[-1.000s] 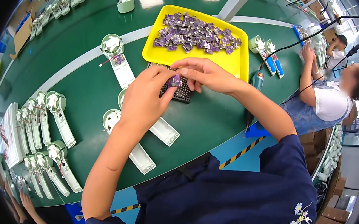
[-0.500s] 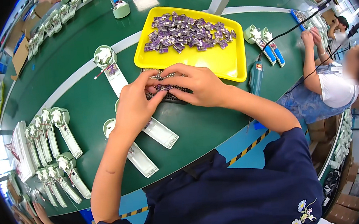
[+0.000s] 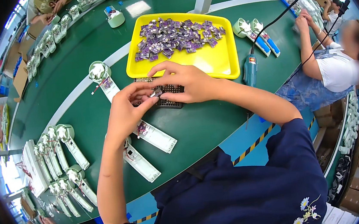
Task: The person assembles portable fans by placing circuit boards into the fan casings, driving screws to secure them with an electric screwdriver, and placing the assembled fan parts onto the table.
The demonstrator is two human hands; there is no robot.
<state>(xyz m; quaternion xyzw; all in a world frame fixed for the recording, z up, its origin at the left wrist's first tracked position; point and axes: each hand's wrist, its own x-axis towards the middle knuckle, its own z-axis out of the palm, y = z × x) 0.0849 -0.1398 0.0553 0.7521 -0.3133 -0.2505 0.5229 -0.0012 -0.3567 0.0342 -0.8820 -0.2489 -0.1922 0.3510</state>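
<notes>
My left hand is closed on a small purple circuit board, pinched at its fingertips. Close beside the board, my right hand has its thumb and fingers apart; whether a fingertip touches the board is hard to see. Under both hands lies a black tray with rows of holes, partly hidden and dotted with small shiny metal pieces. Toward me from the left hand lie two pale plastic housings, a nearer one and one with a board inside. Another housing with a round head lies at the left hand's far side.
A yellow tray holds a heap of purple boards. Right of it are a teal corded electric screwdriver and housings with blue cells. More housings stand in rows at left. A co-worker sits at the right.
My right hand's fingers have spread, and the board now sits at the left fingertips. The view has shifted slightly, so the table things appear displaced.
</notes>
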